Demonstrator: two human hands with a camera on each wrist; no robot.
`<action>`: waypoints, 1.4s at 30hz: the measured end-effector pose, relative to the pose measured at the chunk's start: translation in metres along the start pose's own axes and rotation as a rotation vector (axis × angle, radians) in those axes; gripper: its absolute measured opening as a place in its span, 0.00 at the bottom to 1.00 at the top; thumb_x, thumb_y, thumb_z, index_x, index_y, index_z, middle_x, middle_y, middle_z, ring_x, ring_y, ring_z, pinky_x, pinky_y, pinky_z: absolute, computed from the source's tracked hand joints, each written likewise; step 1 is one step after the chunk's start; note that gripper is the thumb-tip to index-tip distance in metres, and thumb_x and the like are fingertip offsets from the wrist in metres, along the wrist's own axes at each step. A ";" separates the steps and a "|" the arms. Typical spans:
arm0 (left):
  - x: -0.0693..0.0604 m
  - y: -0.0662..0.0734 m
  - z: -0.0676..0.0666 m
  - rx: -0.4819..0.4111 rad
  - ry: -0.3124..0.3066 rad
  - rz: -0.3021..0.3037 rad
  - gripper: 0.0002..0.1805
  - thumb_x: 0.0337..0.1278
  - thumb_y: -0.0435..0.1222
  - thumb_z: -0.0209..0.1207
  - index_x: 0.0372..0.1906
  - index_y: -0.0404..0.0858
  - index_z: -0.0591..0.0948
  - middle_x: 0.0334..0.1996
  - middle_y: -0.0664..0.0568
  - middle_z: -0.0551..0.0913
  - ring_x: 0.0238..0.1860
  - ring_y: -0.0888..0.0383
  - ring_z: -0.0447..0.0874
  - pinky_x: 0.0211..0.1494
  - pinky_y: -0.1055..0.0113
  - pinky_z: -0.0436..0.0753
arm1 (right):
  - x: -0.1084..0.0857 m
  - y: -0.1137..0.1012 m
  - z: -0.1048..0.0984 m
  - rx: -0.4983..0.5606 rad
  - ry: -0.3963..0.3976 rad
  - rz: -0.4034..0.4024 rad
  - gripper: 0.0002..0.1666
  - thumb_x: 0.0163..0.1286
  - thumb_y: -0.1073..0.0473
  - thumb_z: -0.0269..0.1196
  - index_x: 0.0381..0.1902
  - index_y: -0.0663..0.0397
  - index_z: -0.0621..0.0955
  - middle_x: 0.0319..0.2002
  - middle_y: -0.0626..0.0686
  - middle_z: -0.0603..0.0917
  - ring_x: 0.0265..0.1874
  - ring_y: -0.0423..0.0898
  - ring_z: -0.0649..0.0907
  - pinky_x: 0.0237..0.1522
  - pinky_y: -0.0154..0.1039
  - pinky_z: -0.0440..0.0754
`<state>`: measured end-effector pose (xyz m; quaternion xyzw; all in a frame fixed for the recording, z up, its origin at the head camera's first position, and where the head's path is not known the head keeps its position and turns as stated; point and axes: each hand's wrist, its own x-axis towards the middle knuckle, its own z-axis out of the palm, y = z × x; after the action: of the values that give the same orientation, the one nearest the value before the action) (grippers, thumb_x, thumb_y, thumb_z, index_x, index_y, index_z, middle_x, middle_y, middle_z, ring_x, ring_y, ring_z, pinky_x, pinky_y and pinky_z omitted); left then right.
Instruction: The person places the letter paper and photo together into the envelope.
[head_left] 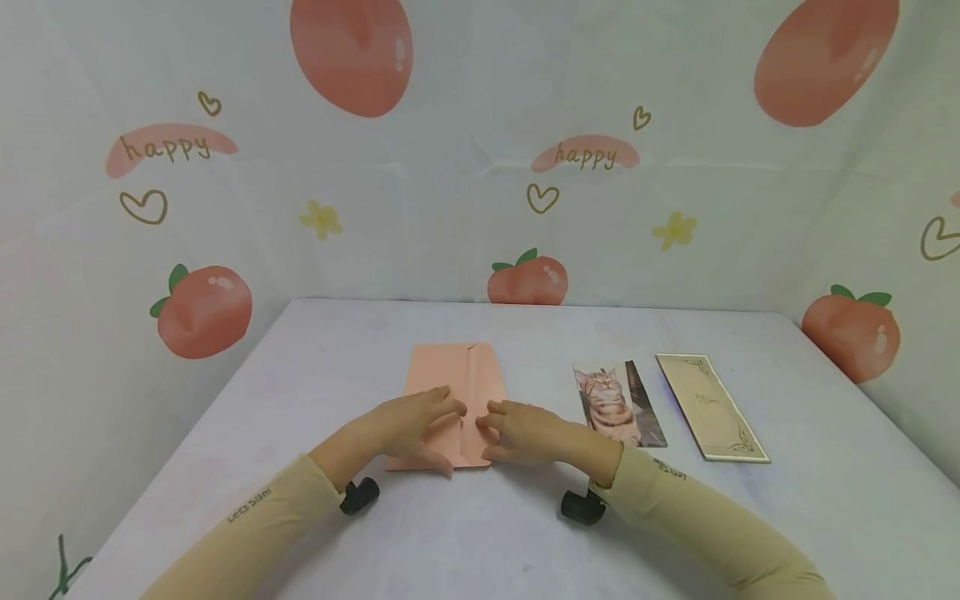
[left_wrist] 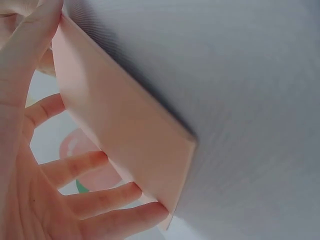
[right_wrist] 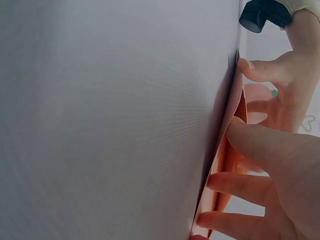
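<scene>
A flat peach-pink paper envelope (head_left: 442,367) lies on the white table, a long flap edge running down its middle. My left hand (head_left: 412,425) rests on its left part with fingers spread, the thumb by the near edge. In the left wrist view those fingers touch the far side of the envelope (left_wrist: 122,115). From the right, my right hand (head_left: 528,433) touches the flap side with loosely bent fingers. The right wrist view shows a narrow gap at the edge of the envelope (right_wrist: 229,130), the right thumb against it. Some fingertips are hidden.
Right of the envelope lies a cat picture card (head_left: 611,404). Farther right is a beige card with an ornate border (head_left: 708,404). The white tabletop (head_left: 465,542) extends in front, and a fruit-patterned cloth (head_left: 435,183) hangs behind it.
</scene>
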<state>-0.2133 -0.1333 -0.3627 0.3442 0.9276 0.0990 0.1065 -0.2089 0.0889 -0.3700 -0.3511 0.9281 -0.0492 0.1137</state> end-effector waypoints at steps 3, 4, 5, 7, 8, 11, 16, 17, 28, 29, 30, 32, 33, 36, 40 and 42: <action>0.001 0.000 0.000 -0.004 0.003 -0.003 0.42 0.35 0.62 0.67 0.58 0.50 0.68 0.65 0.40 0.66 0.62 0.43 0.72 0.57 0.47 0.75 | 0.000 0.001 0.000 -0.002 0.000 0.001 0.30 0.66 0.42 0.56 0.62 0.50 0.73 0.66 0.60 0.69 0.66 0.55 0.69 0.64 0.50 0.70; 0.001 -0.001 0.000 -0.004 0.003 -0.002 0.42 0.35 0.62 0.66 0.58 0.50 0.68 0.65 0.40 0.66 0.62 0.43 0.72 0.58 0.47 0.75 | 0.000 0.001 0.000 0.000 0.000 0.002 0.30 0.66 0.42 0.56 0.62 0.50 0.73 0.66 0.59 0.69 0.66 0.55 0.69 0.64 0.50 0.69; 0.001 -0.001 0.000 -0.007 0.001 -0.004 0.42 0.35 0.62 0.66 0.58 0.50 0.68 0.65 0.40 0.66 0.63 0.43 0.71 0.58 0.47 0.75 | 0.000 0.001 -0.001 0.001 -0.002 0.004 0.30 0.67 0.42 0.56 0.62 0.50 0.73 0.66 0.59 0.69 0.66 0.55 0.69 0.64 0.50 0.69; 0.002 -0.001 0.000 -0.003 -0.002 -0.003 0.42 0.36 0.63 0.66 0.59 0.50 0.68 0.65 0.40 0.66 0.62 0.43 0.71 0.58 0.47 0.75 | 0.000 0.002 -0.001 0.000 -0.001 0.005 0.31 0.67 0.41 0.56 0.62 0.50 0.73 0.66 0.59 0.69 0.66 0.55 0.69 0.64 0.50 0.69; 0.002 -0.001 0.001 -0.002 -0.003 0.000 0.42 0.36 0.62 0.66 0.58 0.50 0.68 0.65 0.41 0.66 0.62 0.43 0.72 0.57 0.47 0.75 | 0.000 0.002 -0.001 -0.003 0.003 0.002 0.31 0.66 0.41 0.56 0.61 0.50 0.73 0.66 0.59 0.69 0.66 0.55 0.69 0.64 0.50 0.69; 0.002 0.000 0.001 0.000 -0.005 0.000 0.42 0.36 0.63 0.66 0.58 0.50 0.68 0.64 0.42 0.67 0.61 0.43 0.73 0.56 0.47 0.76 | -0.001 0.002 -0.002 -0.006 0.021 -0.009 0.29 0.66 0.42 0.57 0.59 0.52 0.74 0.64 0.59 0.71 0.65 0.55 0.70 0.64 0.49 0.69; 0.003 0.000 0.001 -0.001 -0.013 -0.009 0.41 0.35 0.63 0.66 0.58 0.51 0.68 0.65 0.41 0.66 0.62 0.43 0.72 0.56 0.47 0.76 | -0.004 0.003 -0.004 0.003 0.069 -0.034 0.26 0.65 0.45 0.59 0.55 0.53 0.77 0.60 0.60 0.76 0.63 0.55 0.73 0.62 0.49 0.71; 0.003 0.000 0.001 0.001 -0.015 -0.009 0.41 0.36 0.63 0.66 0.58 0.51 0.68 0.65 0.41 0.66 0.62 0.43 0.71 0.57 0.46 0.75 | -0.005 0.003 -0.005 0.011 0.079 -0.039 0.26 0.64 0.45 0.60 0.55 0.54 0.77 0.59 0.60 0.76 0.62 0.55 0.74 0.62 0.50 0.72; 0.002 0.001 0.000 -0.008 -0.025 -0.032 0.40 0.36 0.63 0.66 0.57 0.52 0.69 0.67 0.40 0.65 0.63 0.42 0.70 0.57 0.46 0.75 | -0.012 0.015 -0.005 0.099 0.212 -0.075 0.25 0.64 0.49 0.61 0.53 0.59 0.78 0.53 0.57 0.80 0.54 0.52 0.80 0.55 0.46 0.77; 0.002 0.001 0.000 -0.008 -0.026 -0.035 0.40 0.36 0.63 0.66 0.57 0.52 0.69 0.66 0.41 0.65 0.63 0.42 0.70 0.57 0.46 0.75 | -0.013 0.016 -0.005 0.106 0.211 -0.074 0.24 0.64 0.49 0.60 0.53 0.59 0.78 0.53 0.57 0.80 0.54 0.52 0.79 0.55 0.47 0.77; 0.002 0.001 0.000 -0.007 -0.028 -0.040 0.40 0.36 0.63 0.66 0.58 0.52 0.68 0.67 0.41 0.65 0.63 0.42 0.70 0.57 0.46 0.75 | -0.014 0.017 -0.005 0.116 0.208 -0.071 0.24 0.65 0.50 0.60 0.53 0.59 0.78 0.53 0.57 0.80 0.55 0.52 0.79 0.56 0.47 0.76; 0.002 0.001 0.000 -0.009 -0.033 -0.046 0.40 0.36 0.64 0.65 0.58 0.53 0.68 0.67 0.41 0.64 0.63 0.42 0.70 0.57 0.46 0.75 | -0.016 0.020 -0.005 0.129 0.210 -0.070 0.23 0.65 0.51 0.60 0.53 0.60 0.77 0.53 0.57 0.81 0.55 0.53 0.79 0.56 0.47 0.76; 0.002 0.001 0.000 -0.011 -0.035 -0.050 0.40 0.36 0.64 0.65 0.58 0.53 0.68 0.68 0.41 0.63 0.64 0.42 0.69 0.57 0.46 0.75 | -0.017 0.021 -0.005 0.137 0.213 -0.069 0.23 0.65 0.51 0.60 0.53 0.60 0.77 0.53 0.57 0.81 0.55 0.53 0.79 0.57 0.48 0.75; 0.002 0.001 0.000 -0.013 -0.038 -0.048 0.40 0.36 0.64 0.65 0.58 0.53 0.68 0.68 0.40 0.62 0.64 0.41 0.69 0.57 0.45 0.74 | -0.021 0.025 -0.005 0.145 0.239 -0.074 0.23 0.66 0.52 0.59 0.53 0.61 0.77 0.52 0.57 0.81 0.55 0.53 0.79 0.57 0.47 0.75; 0.002 0.000 0.000 -0.012 -0.036 -0.037 0.40 0.37 0.63 0.65 0.57 0.53 0.68 0.67 0.41 0.63 0.63 0.41 0.70 0.57 0.46 0.75 | -0.027 0.031 -0.005 0.179 0.283 -0.064 0.23 0.66 0.53 0.59 0.53 0.63 0.77 0.52 0.58 0.81 0.54 0.53 0.79 0.56 0.48 0.76; 0.002 0.000 0.000 -0.010 -0.036 -0.038 0.40 0.37 0.63 0.65 0.57 0.53 0.68 0.67 0.42 0.64 0.63 0.42 0.70 0.56 0.46 0.75 | -0.030 0.034 -0.005 0.198 0.306 -0.050 0.22 0.66 0.53 0.59 0.52 0.63 0.77 0.51 0.58 0.81 0.54 0.54 0.79 0.55 0.49 0.76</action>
<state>-0.2149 -0.1316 -0.3633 0.3277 0.9313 0.0954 0.1268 -0.2096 0.1344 -0.3656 -0.3494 0.9163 -0.1957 0.0040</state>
